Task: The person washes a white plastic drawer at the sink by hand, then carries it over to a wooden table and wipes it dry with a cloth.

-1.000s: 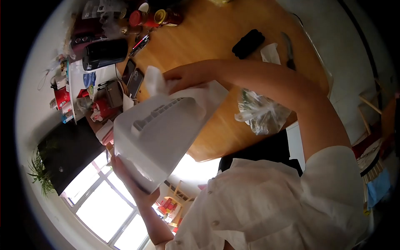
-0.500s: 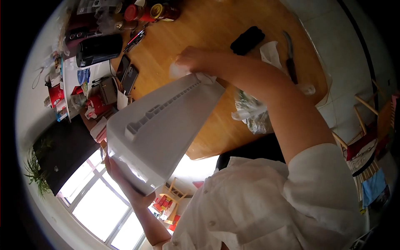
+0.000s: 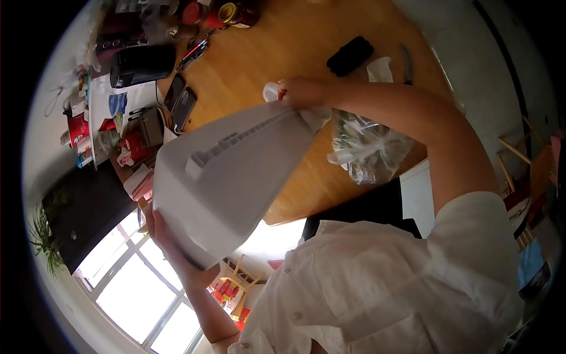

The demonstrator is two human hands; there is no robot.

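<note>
A white tapered plastic housing, shaped like a bin (image 3: 236,177), is tilted in front of my chest. A ribbed strip runs along the face turned toward me. My left hand (image 3: 183,259) supports its wide lower end, fingers wrapped around the edge. At the narrow far end my right hand (image 3: 303,93) is closed on a crumpled whitish wipe (image 3: 270,92), pressed near the rim. Its material, thin cloth or tissue, is unclear. The inside of the housing is hidden from me. A clear plastic bag with green contents (image 3: 368,147) lies on the table beside my right forearm.
On the wooden table (image 3: 283,47) are a black case (image 3: 349,56), a white tissue (image 3: 379,69), a curved knife (image 3: 406,64), phones (image 3: 184,109), pens (image 3: 193,54) and jars (image 3: 237,14). A black appliance (image 3: 142,65) stands at the left. Chairs are at the right.
My right hand has moved right along the far end with the wipe. The housing has turned slightly in my left hand. My right forearm has shifted right, uncovering more of the plastic bag.
</note>
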